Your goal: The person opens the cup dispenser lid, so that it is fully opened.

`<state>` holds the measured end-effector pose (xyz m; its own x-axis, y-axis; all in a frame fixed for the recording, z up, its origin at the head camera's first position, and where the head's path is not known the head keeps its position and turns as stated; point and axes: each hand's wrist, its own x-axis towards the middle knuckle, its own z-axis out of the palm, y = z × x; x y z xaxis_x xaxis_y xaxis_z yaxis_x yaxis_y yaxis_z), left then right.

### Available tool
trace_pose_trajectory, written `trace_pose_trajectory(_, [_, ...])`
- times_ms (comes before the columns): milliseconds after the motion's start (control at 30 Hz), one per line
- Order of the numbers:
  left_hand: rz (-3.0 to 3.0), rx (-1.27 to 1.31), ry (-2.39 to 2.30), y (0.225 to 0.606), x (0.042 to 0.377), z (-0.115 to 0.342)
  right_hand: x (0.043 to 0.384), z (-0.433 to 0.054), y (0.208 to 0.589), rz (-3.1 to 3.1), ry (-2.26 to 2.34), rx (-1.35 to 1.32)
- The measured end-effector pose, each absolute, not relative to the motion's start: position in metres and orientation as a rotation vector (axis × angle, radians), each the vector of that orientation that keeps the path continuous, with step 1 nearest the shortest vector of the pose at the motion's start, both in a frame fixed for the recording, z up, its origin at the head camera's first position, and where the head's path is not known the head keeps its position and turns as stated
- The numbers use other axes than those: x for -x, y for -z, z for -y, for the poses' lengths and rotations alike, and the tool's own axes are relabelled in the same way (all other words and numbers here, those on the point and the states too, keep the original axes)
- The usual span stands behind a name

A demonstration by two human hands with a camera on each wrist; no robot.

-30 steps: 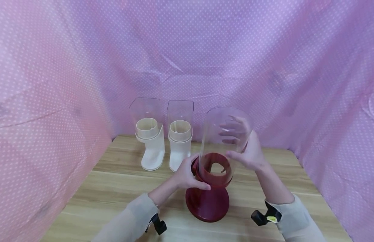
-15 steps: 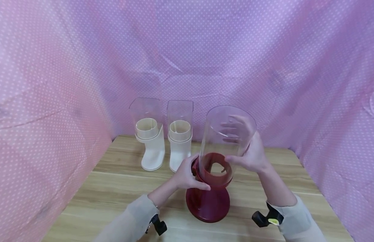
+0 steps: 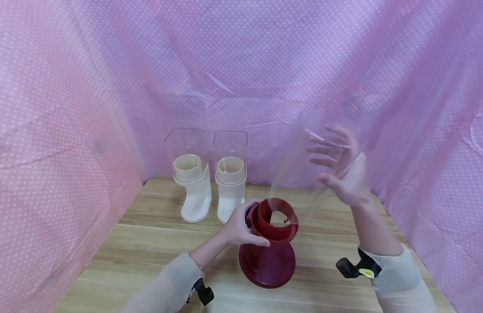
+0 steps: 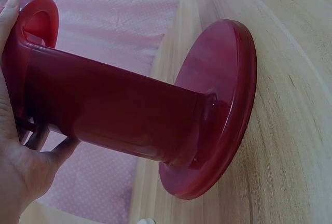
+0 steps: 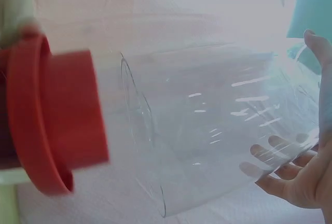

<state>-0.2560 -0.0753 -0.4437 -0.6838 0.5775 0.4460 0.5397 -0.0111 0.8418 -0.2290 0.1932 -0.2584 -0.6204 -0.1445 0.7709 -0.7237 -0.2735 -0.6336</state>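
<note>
Fingers of the left hand (image 3: pixel 241 226) wrap the upper part of the red stand (image 3: pixel 270 263), thumb across its near side; the right hand (image 3: pixel 349 178) clasps a clear tube (image 5: pixel 202 115), thumb on the near side and spread fingers round the far one.

From where I stand, reading left to right, first come two cream-white stands, a left one (image 3: pixel 196 200) and a right one (image 3: pixel 229 198), both farther back than the red stand and to its left. Each carries a see-through sleeve upright on its ring.

Next is the red stand itself, its round base (image 4: pixel 212 66) flat on the wooden table (image 3: pixel 147 252), its column upright and its collar (image 3: pixel 278 230) facing up. To the right of that collar and above it hangs the tube, near but not touching. Its long axis slants: the lower rim points down and left at the collar, the upper end leans up and away to the right.

Half a second ago the tube sat around the collar, more nearly upright; now it is off, and the right hand has moved up and rightward with it. The left hand and the red stand have barely changed place.
</note>
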Motion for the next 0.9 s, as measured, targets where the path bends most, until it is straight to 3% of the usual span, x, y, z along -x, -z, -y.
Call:
trace_pose_trajectory(367, [-2.181,-1.265,-1.839,0.444,0.254,0.075,0.246,-0.231,0.25,1.612,-1.859,-0.838])
trace_pose_trajectory(900, [-2.171,-1.276,-1.824,0.446,0.257,0.074,0.272,-0.262,0.275,2.0,-1.566,-0.381])
